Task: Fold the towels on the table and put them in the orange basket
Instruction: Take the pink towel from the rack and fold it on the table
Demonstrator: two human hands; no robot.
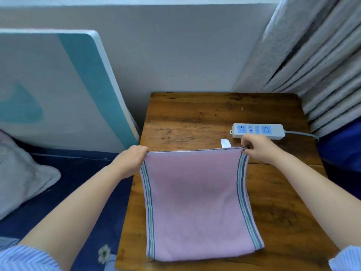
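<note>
A person's two hands hold a pink towel (197, 200) stretched taut above a wooden bench (195, 118). The left hand (130, 159) grips the towel's far left corner, fingers curled over the edge; the right hand (257, 147) pinches the far right corner between thumb and fingers. Between the two hands the far edge runs straight and tight, and from there the cloth slopes down toward the person, its near end resting on the bench just short of the bench's near edge. Bands of grey and green stripes run down the towel's sides, directly below each hand. A small white tag (225, 143) sticks up from the far edge, just left of the right hand. Just beyond the right hand, a grey power strip (257, 131) with blue sockets lies on the bench, its cable (300, 133) trailing off to the right. Left of the left hand, past the bench's side, lies a dark blue bedspread (78, 192) with a grey pillow (21, 177) on it. Striped blue sleeves (25, 258) show at both forearms. A grey curtain (312, 55) hangs beyond and to the right of the right hand.
</note>
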